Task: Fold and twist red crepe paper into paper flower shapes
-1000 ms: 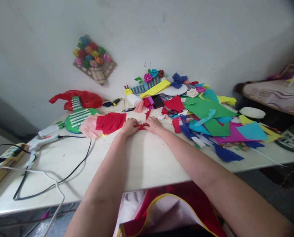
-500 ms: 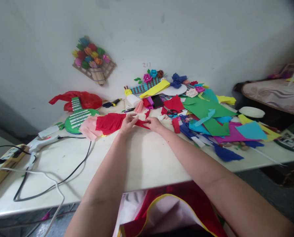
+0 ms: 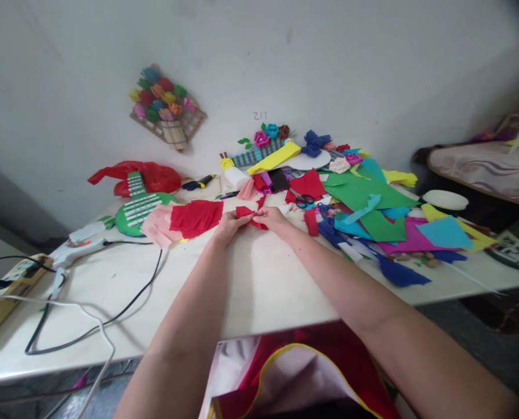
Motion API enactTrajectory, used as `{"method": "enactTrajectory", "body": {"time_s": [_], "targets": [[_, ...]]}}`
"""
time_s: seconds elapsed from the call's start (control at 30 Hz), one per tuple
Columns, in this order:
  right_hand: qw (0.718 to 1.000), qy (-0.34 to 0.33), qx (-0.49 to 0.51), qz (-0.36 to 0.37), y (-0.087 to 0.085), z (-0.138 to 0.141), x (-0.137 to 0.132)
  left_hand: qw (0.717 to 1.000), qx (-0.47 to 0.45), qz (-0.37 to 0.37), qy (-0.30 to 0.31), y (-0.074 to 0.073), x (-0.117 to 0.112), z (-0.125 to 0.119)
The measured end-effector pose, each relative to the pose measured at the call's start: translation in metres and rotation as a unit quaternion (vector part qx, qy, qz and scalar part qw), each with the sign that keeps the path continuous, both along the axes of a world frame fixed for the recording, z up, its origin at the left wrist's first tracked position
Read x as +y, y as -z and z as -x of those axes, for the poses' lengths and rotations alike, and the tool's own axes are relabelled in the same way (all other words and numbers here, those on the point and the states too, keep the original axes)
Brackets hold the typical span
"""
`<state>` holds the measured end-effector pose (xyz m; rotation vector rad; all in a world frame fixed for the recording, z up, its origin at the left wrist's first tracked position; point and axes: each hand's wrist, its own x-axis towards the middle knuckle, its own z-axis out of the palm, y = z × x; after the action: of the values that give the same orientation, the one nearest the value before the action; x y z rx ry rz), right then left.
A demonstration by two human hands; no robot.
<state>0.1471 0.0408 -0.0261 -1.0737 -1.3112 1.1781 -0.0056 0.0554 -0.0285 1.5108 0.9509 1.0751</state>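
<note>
Both of my hands meet at the middle of the white table (image 3: 259, 279). My left hand (image 3: 228, 224) and my right hand (image 3: 273, 219) each pinch an end of a small strip of red crepe paper (image 3: 249, 217), lifted slightly off the tabletop. A larger sheet of red crepe paper (image 3: 195, 216) lies just left of my left hand, over a pink sheet (image 3: 157, 224). Scissors (image 3: 304, 199) rest a little beyond my right hand.
A heap of coloured paper sheets (image 3: 373, 212) covers the right part of the table. A green paper guitar (image 3: 138, 205), a red plastic bag (image 3: 150, 174), a white glue gun (image 3: 74, 247) and black and white cables (image 3: 124, 297) lie at the left. A paper-flower decoration (image 3: 166, 105) hangs on the wall.
The red strip lay flat under both hands on the table; my hands have since lifted it and gathered it between the fingertips. My arms have stayed in place.
</note>
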Motion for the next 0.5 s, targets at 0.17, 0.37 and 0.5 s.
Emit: {"method": "enactTrajectory", "body": {"time_s": [0.17,0.37,0.5], "targets": [[1.0,0.002,-0.007,-0.02,0.0,0.0,-0.001,1.0,0.001,0.0,-0.011,0.001,0.0,0.001],[1.0,-0.021,0.012,0.007,-0.008,0.001,-0.009,0.999,-0.041,0.015,-0.015,-0.001,-0.001,-0.001],[0.998,-0.038,0.039,0.027,-0.01,0.001,-0.01,0.998,-0.05,0.015,-0.022,-0.002,0.001,-0.001]]}}
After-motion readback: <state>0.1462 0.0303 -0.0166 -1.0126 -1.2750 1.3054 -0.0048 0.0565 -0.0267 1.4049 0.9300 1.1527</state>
